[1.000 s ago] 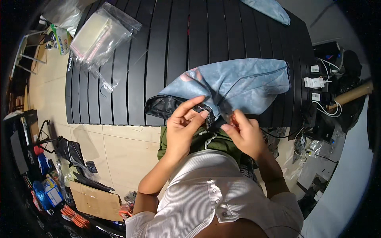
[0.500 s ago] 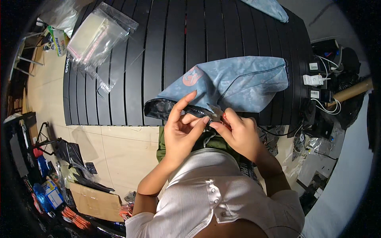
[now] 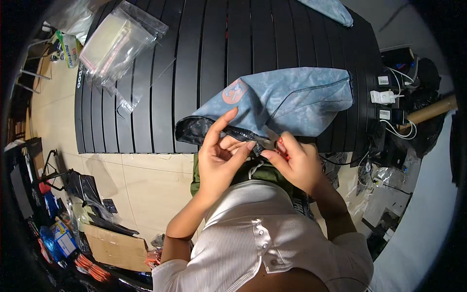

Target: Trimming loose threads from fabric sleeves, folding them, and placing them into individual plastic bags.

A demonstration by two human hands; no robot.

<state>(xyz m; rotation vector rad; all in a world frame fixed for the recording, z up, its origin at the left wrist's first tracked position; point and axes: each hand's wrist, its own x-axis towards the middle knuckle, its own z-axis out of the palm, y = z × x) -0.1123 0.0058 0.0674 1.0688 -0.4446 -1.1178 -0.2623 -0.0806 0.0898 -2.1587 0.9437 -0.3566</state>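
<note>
The person stands at the near edge of a black slatted counter (image 3: 204, 73), both hands raised together over a pale blue garment (image 3: 292, 100) that lies spread across the right half of the slats, an orange round patch (image 3: 235, 91) showing near its left end. The garment's dark lining (image 3: 194, 130) is turned out at the near-left corner, just at the counter's edge. The left hand (image 3: 221, 155) has its forefinger stretched up along that dark edge while the thumb and other fingers pinch the fabric. The right hand (image 3: 294, 163) is closed around a small tool with a red handle (image 3: 283, 152) — its metal tip meets the dark edge right between the two hands, which nearly touch. At the far left of the counter lies a heap of clear plastic bags (image 3: 116, 44), well apart from the garment. A second piece of blue cloth (image 3: 331, 9) lies at the far edge. To the right of the counter, white plugs and cables (image 3: 384, 97) sit beside a cardboard tube (image 3: 430, 111).
</note>
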